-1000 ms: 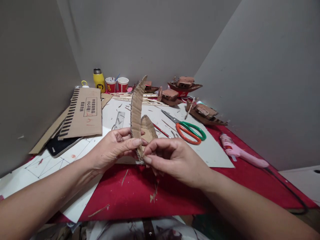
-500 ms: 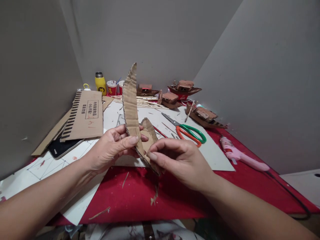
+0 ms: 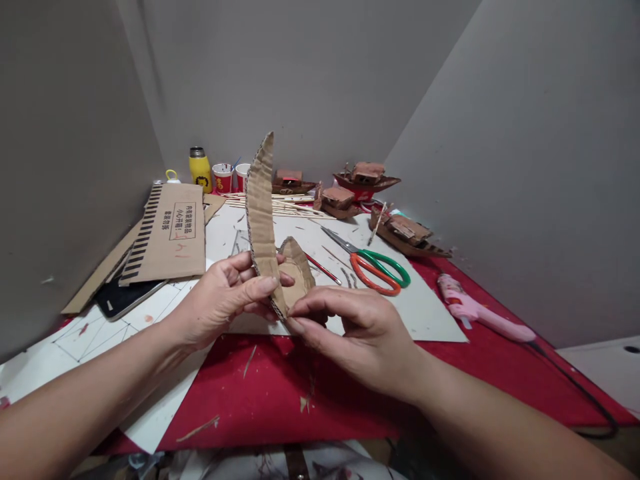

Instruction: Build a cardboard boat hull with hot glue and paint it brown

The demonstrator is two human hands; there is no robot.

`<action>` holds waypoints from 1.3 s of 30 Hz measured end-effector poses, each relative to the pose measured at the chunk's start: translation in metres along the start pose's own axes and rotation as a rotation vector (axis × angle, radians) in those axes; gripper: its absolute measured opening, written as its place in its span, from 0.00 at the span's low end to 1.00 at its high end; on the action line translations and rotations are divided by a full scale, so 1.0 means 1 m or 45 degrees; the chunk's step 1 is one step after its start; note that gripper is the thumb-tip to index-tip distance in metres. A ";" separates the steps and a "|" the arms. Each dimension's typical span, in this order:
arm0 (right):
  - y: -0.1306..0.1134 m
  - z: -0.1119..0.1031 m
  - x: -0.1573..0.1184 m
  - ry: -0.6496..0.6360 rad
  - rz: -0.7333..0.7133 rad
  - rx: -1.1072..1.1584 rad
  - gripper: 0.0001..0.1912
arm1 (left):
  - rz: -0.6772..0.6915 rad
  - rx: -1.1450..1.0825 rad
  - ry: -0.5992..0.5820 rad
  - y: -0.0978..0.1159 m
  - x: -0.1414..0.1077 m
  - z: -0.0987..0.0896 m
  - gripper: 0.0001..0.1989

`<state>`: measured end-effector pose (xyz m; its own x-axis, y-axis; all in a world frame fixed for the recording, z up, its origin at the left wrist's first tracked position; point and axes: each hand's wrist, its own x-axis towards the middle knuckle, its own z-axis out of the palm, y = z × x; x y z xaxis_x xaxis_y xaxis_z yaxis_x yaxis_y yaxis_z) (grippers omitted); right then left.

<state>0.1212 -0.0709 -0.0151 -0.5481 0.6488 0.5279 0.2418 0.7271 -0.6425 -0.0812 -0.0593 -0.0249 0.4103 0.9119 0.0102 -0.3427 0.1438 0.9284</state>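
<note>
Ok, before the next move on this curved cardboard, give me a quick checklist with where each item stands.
1. Left hand holding the curved strip: ok, thumb on its face.
2. Right hand at the strip's lower end: ok, thumb and forefinger meet there.
3. Strip joined to the smaller cardboard piece behind it: cannot tell, fingers hide the spot.
4. Scissors away from the fingers: ok, lying on the white sheet beyond the right hand.
5. Glue gun hot: cannot tell from the picture.
6. Red cloth free of scraps: not ok, a cardboard scrap lies near its front edge.
</note>
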 end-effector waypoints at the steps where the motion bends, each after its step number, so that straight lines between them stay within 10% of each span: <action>1: 0.000 0.000 0.000 -0.001 -0.005 -0.009 0.03 | 0.000 -0.003 -0.001 0.000 0.000 0.000 0.15; 22: -0.001 0.000 -0.001 -0.028 -0.130 -0.114 0.04 | -0.051 -0.007 0.032 -0.002 0.000 0.002 0.19; 39: -0.004 0.000 0.004 -0.137 0.380 0.266 0.05 | -0.080 0.002 0.035 -0.002 -0.001 0.003 0.18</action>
<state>0.1183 -0.0714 -0.0106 -0.5621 0.7895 0.2463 0.2410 0.4413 -0.8644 -0.0786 -0.0613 -0.0259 0.4079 0.9111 -0.0583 -0.3156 0.2007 0.9274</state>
